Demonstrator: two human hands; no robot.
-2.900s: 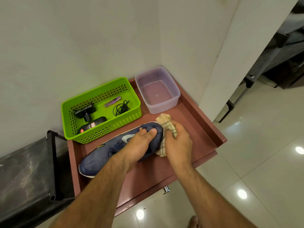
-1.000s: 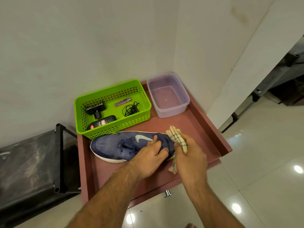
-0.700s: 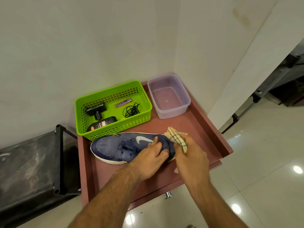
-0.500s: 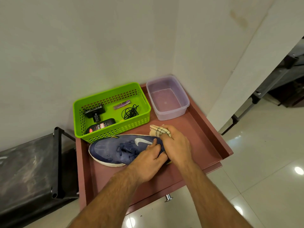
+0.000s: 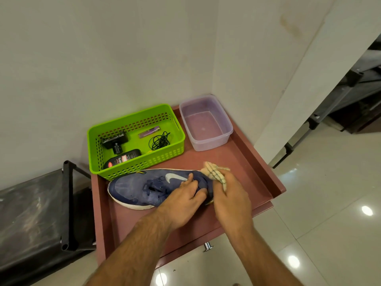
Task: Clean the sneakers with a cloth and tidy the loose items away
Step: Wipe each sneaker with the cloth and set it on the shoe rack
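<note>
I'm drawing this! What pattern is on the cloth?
The cloth is cream with thin dark lines, shown best in the head view.

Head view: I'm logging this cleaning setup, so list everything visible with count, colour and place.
sneaker: 1, navy, on tray before basket
cloth: 1, beige striped, at sneaker's heel
basket: 1, green, tray's rear left
bottle: 1, black, in basket
cord: 1, black, in basket
device: 1, black, in basket
stick: 1, purple, in basket
container: 1, clear, tray's rear right
tray: 1, reddish-brown, in wall corner
rack: 1, black, left of tray
left hand: 1, holds sneaker
right hand: 1, grips cloth
</note>
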